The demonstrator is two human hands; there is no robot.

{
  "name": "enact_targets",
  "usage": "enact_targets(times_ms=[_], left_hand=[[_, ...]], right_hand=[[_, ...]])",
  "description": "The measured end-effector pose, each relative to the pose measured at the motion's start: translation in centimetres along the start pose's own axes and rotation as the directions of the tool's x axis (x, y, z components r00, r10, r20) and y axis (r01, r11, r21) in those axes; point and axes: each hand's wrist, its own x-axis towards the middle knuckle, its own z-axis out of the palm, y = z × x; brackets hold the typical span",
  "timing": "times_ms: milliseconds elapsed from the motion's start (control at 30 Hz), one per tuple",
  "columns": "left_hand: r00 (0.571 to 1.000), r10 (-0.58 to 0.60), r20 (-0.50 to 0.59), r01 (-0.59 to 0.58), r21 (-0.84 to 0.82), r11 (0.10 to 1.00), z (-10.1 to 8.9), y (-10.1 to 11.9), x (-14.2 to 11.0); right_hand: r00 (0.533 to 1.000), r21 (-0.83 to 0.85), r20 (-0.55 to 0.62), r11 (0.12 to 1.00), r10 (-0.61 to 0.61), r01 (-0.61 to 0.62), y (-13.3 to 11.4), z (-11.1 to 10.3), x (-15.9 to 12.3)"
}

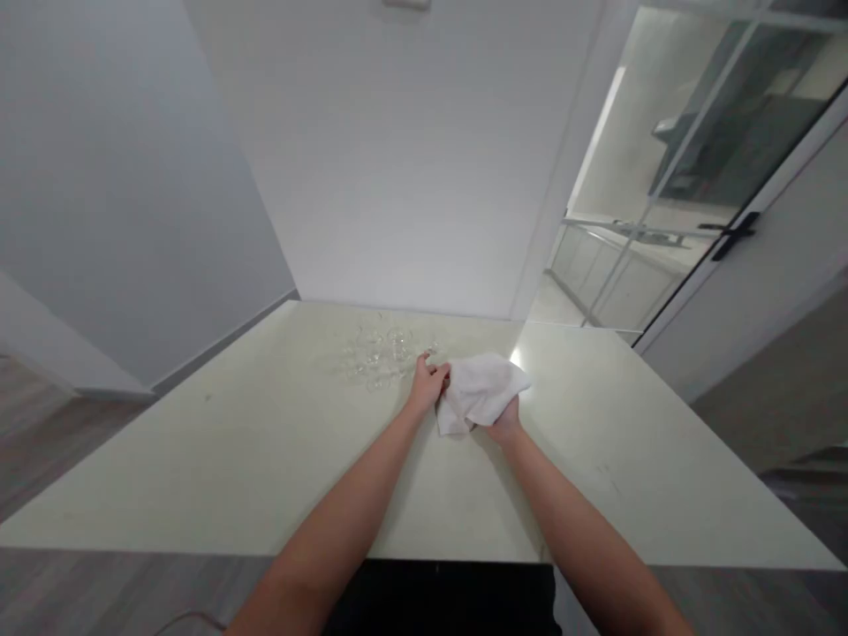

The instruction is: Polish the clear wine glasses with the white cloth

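Note:
A white cloth (485, 387) lies draped over my right hand (507, 422), whose fingers are mostly hidden beneath it and grip it from below. My left hand (429, 382) is at the cloth's left edge, its fingers curled in together. Whatever those fingers hold is too small and blurred to name. Just past its fingertips is a small clear piece (433, 347), like glass. Left of that hand, several clear, glass-like items (374, 353) stand in a cluster on the pale table (252, 459); their exact kind is hard to make out.
The table's far edge meets a white wall (411, 194). A grey wall (132, 177) rises on the left. To the right is a glass-paned door with a black handle (732, 234). Wood-look floor (99, 587) shows below the table's near edge.

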Motion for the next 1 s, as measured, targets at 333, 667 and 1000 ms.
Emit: enact_targets(times_ms=[333, 667, 1000], left_hand=[[0.904, 0.414, 0.108, -0.419, 0.418, 0.806, 0.1, 1.0, -2.1], [0.799, 0.512, 0.316, -0.599, 0.499, 0.626, 0.3, 2.0, -4.2], [0.797, 0.346, 0.495, -0.579, 0.466, 0.669, 0.2, 2.3, -4.7]], right_hand=[[1.0, -0.093, -0.026, 0.996, -0.007, 0.004, 0.3, -0.3, 0.5], [0.977, 0.033, -0.09, 0.98, -0.191, 0.195, -2.2, -0.7, 0.7], [0.969, -0.5, -0.134, 0.858, -0.206, 0.113, -0.9, -1.9, 1.1]])
